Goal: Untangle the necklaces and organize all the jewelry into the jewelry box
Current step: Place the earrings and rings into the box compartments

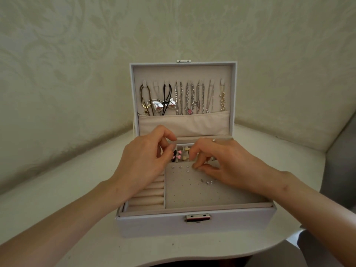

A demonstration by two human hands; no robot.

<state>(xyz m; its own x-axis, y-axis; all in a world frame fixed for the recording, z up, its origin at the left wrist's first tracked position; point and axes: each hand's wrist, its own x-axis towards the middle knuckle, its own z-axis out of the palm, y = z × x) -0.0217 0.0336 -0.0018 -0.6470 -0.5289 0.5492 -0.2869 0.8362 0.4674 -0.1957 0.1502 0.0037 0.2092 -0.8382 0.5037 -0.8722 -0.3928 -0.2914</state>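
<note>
A white jewelry box [154,224] stands open on the table, its lid upright. Several necklaces [185,99] hang from hooks inside the lid, their ends tucked into a fabric pocket [183,123]. My left hand [142,160] hovers over the tray's left side with curled fingers near the small compartments of pink and cream pieces [181,153]. My right hand [217,162] pinches something tiny at the top of the perforated earring pad [192,191]; what it pinches is too small to make out. Small stud earrings [207,182] sit on the pad.
Ring rolls [148,197] fill the tray's left section. A metal clasp [197,217] sits on the box front. The white table [57,189] has a curved front edge and meets patterned wallpaper behind. A grey surface [339,160] lies to the right.
</note>
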